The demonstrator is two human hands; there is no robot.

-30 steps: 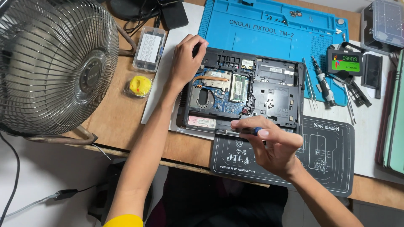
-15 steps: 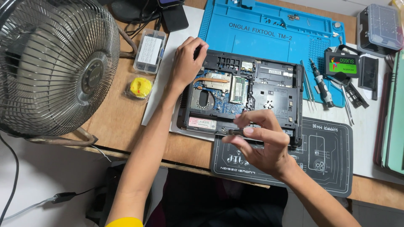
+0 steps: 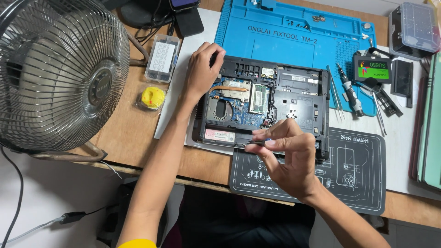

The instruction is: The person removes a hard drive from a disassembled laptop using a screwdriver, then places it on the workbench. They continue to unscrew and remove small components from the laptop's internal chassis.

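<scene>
- Laptop (image 3: 275, 101), opened up with its bottom cover off, lies flat across the near edge of the blue mat (image 3: 294, 32) and a dark mat (image 3: 363, 183), so its circuit board and copper heat pipe face up at you.
- Your right hand (image 3: 289, 160) pinches a thin screwdriver (image 3: 257, 143) between thumb and fingertips, closed tight around the shaft; the tip sits at the laptop's near edge, and the low, nearly level hold seems meant for fine control at that rim.
- Your left hand (image 3: 202, 73) presses palm-down on the laptop's far left corner, fingers curled over the edge and gripping nothing loose; it looks placed to keep the case from sliding.
- Tweezers and a grey electric screwdriver (image 3: 351, 94) lie just right of the laptop, near your working hand.
- Beyond them rests a drive with a green label (image 3: 372, 69), next to black brackets, apart from the case.
- Small clear box (image 3: 161, 57) and a yellow lump in a clear wrap (image 3: 153, 97) sit left of your left wrist.
- Metal fan (image 3: 59, 73) stands at the desk's left end, well apart from the laptop.
</scene>
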